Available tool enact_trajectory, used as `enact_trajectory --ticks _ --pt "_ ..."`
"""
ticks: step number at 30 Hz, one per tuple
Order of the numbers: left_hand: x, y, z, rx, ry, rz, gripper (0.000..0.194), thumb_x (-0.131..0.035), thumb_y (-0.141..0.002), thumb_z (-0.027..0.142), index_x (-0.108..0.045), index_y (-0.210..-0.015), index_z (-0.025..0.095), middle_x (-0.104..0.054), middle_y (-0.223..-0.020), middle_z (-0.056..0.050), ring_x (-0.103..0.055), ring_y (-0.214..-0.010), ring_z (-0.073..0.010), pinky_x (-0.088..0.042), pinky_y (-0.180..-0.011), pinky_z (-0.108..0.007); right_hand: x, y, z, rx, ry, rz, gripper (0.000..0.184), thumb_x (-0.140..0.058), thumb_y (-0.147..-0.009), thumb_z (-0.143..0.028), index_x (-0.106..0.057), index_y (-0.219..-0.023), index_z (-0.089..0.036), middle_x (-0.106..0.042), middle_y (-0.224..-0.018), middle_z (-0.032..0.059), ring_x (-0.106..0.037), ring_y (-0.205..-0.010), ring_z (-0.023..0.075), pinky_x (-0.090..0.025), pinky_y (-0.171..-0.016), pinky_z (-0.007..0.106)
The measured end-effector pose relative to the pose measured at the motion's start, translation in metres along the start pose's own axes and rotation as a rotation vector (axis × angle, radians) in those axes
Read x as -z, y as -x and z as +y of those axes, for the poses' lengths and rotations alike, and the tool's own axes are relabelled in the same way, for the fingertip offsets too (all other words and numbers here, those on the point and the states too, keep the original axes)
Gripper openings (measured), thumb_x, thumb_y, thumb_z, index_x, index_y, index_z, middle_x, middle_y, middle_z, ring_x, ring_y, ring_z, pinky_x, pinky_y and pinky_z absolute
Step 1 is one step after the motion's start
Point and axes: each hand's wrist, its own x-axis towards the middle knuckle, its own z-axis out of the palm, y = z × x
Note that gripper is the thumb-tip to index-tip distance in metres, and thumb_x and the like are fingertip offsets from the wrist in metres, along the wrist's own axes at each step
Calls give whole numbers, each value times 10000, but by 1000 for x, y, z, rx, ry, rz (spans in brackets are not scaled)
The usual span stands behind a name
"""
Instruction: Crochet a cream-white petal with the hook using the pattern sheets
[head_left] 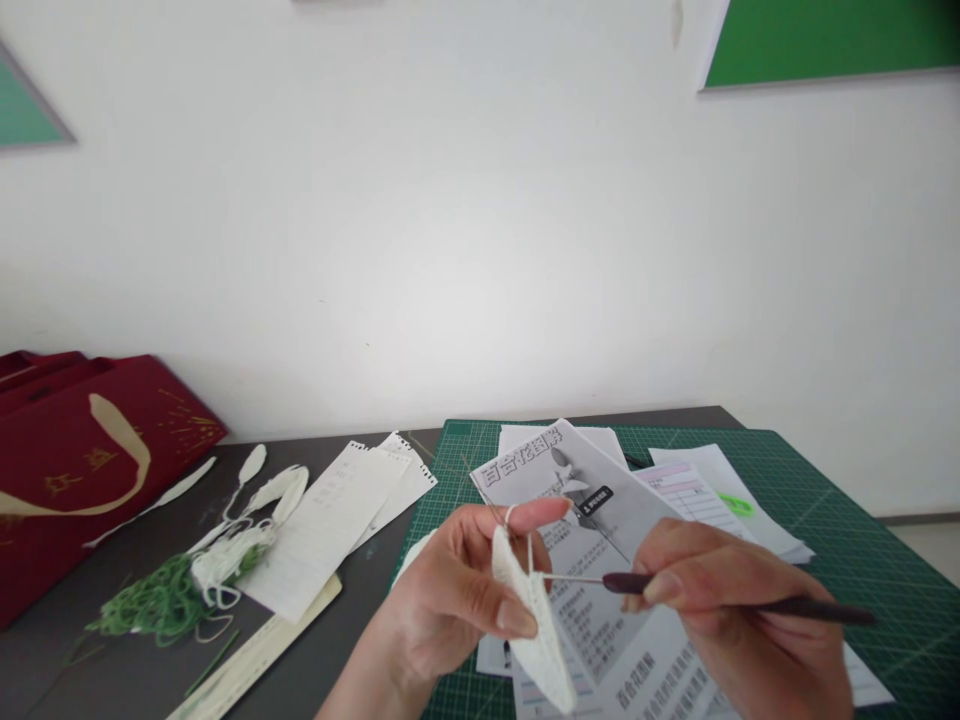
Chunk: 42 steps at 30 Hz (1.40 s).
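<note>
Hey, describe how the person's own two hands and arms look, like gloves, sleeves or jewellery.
The left hand and right hand are gloveless, with no rings visible. The left forearm shows no sleeve or watch.

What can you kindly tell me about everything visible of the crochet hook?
The crochet hook is slim and straight, with a dark purplish-brown handle and a thin, metallic-looking shaft. It lies nearly level across the picture above the printed sheets, its shaft pointing left. The right hand grips the handle; the shaft's end meets the white crocheted piece, where its tip is hard to make out.
</note>
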Motion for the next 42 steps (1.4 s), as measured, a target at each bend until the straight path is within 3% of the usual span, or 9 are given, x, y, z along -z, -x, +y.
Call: enact_trajectory --ticks 6,11,14,20,29,42 --pt "-1 2 -7 -266 -170 2 552 -813 -610 189 -698 -1120 369 -477 -627 36 -375 -531 -79 -267 -490 -212 -13 4 3 -56 -106 127 139 -661 -835 -170 -745 -923 -237 -745 -719 56 -686 -580 189 -584 -514 302" --pt "1 0 -11 -404 -272 22 536 -781 -682 188 -663 -1174 366 -463 -659 34 -399 -619 -90 -321 -554 -203 -31 12 4 -184 -217 350 100 -696 -820 -227 -735 -910 -244 -736 -716 28 -679 -584 153 -583 -523 251" --pt "1 1 -11 -371 -241 -1 544 -792 -667 195 -666 -1163 380 -459 -670 36 -381 -598 -83 -295 -529 -202 -31 14 7 -210 -241 360 95 -712 -806 -233 -738 -897 -246 -739 -728 31 -685 -595 154 -583 -530 251" --pt "-1 3 -8 -268 -168 -2 527 -812 -621 230 -699 -1115 372 -438 -648 37 -337 -559 -85 -256 -514 -229 -18 13 12 -214 -296 205 139 -670 -837 -194 -734 -950 -246 -744 -751 46 -707 -620 172 -599 -549 272" --pt "-1 3 -7 -202 -92 -1 510 -827 -557 205 -743 -1043 336 -490 -616 30 -372 -534 -92 -263 -517 -247 -17 9 10 -223 -330 187 136 -652 -855 -195 -726 -955 -250 -736 -744 25 -701 -621 148 -589 -561 245" --pt "0 0 -4 -50 96 -87 556 -832 -447 127 -771 -982 267 -541 -530 29 -428 -473 -77 -275 -463 -210 -6 5 11 -168 -290 105 115 -653 -848 -185 -733 -916 -231 -710 -763 27 -679 -643 149 -580 -601 262"
